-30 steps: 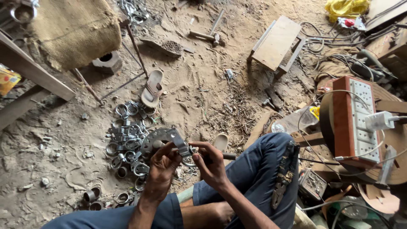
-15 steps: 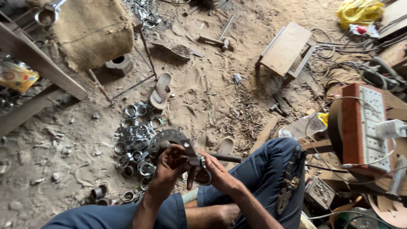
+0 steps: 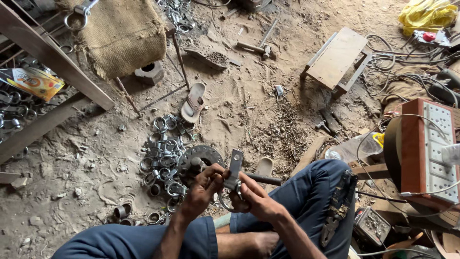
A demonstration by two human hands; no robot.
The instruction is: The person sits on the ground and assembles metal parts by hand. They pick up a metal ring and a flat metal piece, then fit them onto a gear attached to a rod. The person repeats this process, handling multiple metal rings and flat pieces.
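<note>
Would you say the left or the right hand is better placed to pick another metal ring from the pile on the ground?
Probably the left hand: the ring pile lies just beyond it, while the right hand grips the clamp piece.

I see a dirt floor [image 3: 249, 110], dusty and full of little scraps. A small wooden stool [image 3: 337, 58] stands near the top right. A brown sack [image 3: 122, 31] sits on top of something at the top left, with wooden planks [image 3: 52, 62] beside it. A sandal [image 3: 193, 101] lies in the middle of the ground. A hammer [image 3: 256, 47] lies near the top. Wires [image 3: 397, 72] curl on the right, by a red box with white switches [image 3: 429, 148]. A yellow cloth [image 3: 426, 14] is in the corner. The light is soft and even.
</note>
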